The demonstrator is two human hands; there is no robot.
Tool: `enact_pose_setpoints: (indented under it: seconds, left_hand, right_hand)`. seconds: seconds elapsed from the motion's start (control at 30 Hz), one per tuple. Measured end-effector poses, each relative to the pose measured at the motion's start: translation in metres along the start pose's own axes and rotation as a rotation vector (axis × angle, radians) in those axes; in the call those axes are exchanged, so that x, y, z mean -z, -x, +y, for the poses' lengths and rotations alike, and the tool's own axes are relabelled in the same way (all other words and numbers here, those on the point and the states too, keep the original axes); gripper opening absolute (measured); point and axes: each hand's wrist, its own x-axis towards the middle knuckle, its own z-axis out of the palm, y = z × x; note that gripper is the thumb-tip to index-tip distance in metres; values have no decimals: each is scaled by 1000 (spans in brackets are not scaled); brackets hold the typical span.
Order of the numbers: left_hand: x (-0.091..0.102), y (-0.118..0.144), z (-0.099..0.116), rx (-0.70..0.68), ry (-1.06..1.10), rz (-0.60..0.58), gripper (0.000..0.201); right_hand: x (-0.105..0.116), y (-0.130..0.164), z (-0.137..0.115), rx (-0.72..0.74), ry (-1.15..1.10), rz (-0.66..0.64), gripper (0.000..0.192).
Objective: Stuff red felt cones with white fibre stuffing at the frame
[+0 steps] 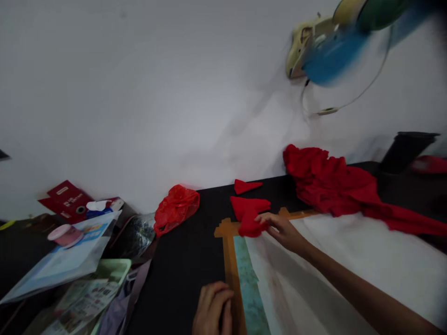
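Red cloth piece (252, 218) lies at the taped board's (228, 260) top corner, your right hand (284, 231) pinching its edge. Your left hand (212, 309) rests curled, gripping nothing (a second piece (246, 186) and the big red heap (335, 186) lie untouched).

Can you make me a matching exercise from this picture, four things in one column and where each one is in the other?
Things:
1. red plastic bag
2. small red cloth piece
3. pink tape roll
4. fan

Places:
A. on the wall
B. under the right hand fingers
C. on papers, far left
D. on the black table by the wall

Pairs: 1-D, 2-B, 3-C, 4-A
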Motion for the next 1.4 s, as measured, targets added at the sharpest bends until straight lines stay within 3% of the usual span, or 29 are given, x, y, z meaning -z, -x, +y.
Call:
enact_pose_setpoints:
  seconds: [0.1, 0.17, 0.3, 0.47, 0.6, 0.67, 0.73, 0.83, 1.0, 1.13, 1.4]
  left_hand:
    - [1, -28, 15, 7, 96, -199, 23]
    - [-12, -49, 24, -13, 150, -300, 24]
    - [-61, -78, 35, -92, 200, -424, 28]
    - [-109, -90, 32, -107, 25, -549, 25]
    - [-117, -94, 29, -75, -26, -596, 22]
    - [-113, -96, 30, -66, -33, -586, 23]
    - [-107, -97, 33, -63, -48, -577, 23]
    - [-101, -98, 41, -77, -20, -541, 18]
    - [-111, -105, 74, -97, 159, -511, 22]
    - [-134, -123, 99, -90, 45, -578, 31]
    - [-176, -163, 84, 14, -130, -610, 48]
  right_hand:
    - [18, 43, -6, -97, -229, -142, 14]
    - [25, 65, -11, -176, -193, -169, 18]
    - [38, 100, -24, -255, 72, -12, 32]
    - [75, 147, -18, -296, 357, 234, 25]
    - [124, 170, 16, -340, 677, 372, 26]
    - [143, 171, 32, -351, 834, 294, 35]
    - [153, 167, 43, -356, 918, 134, 48]
    - [155, 159, 49, -372, 909, -5, 41]
    - [144, 152, 39, -411, 813, 53, 28]
    - [129, 150, 26, -442, 733, 83, 25]
    - [110, 148, 25, -496, 630, 126, 25]
